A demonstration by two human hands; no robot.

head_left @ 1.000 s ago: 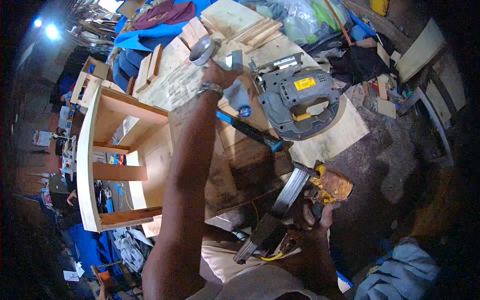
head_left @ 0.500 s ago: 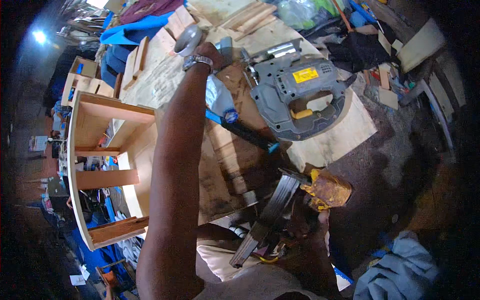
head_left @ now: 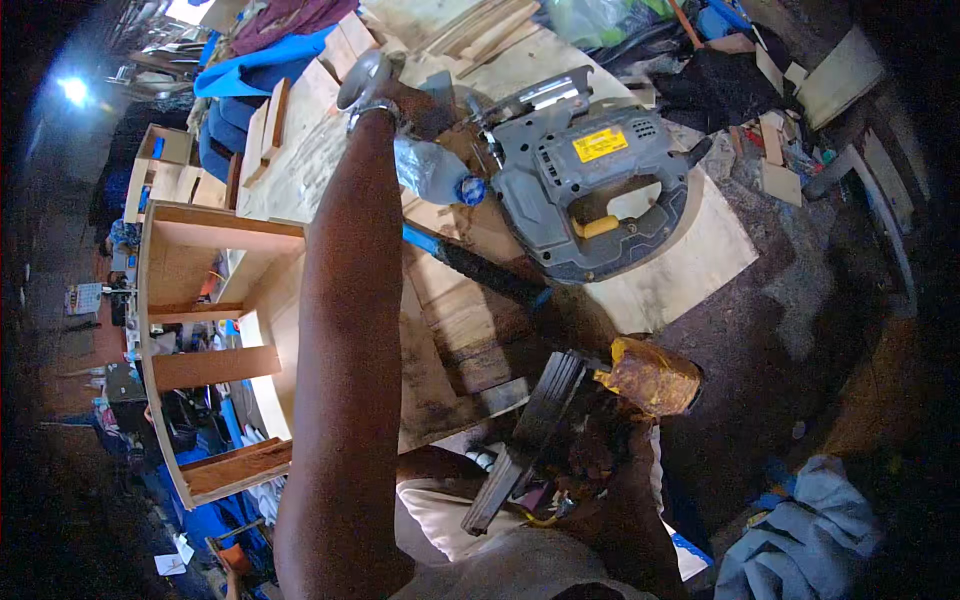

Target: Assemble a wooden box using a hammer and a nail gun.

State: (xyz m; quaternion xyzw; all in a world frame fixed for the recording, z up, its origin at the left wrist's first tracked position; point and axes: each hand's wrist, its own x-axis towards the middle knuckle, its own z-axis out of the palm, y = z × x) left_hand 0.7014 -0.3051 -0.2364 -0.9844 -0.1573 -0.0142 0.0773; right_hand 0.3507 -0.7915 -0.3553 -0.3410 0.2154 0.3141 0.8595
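- The right hand sat low in the view, clenched around a dark handle, a rusty-headed hammer poking up just past its knuckles.
- A dark flat ribbed bar ran slantwise right beside that hand, touching it; whether the fingers gripped it too could not be told.
- Up at the far end, the left hand was stretched out on a long straight arm, a shiny wristwatch on the wrist.
- The left grip could not be read: the fingers were hidden near the nose of the grey jigsaw.
- A clear plastic bottle with a blue cap lay just beside that wrist, touching the jigsaw's front.
- The jigsaw, with a yellow label and yellow trigger, rested on a pale plywood sheet.
- A blue-and-black handled tool lay slantwise between the arm and the jigsaw.
- To the left stood an open wooden shelf unit, on its side.
- Blue cloth lay at the far edge, and grey cloth on the floor at the lower right.
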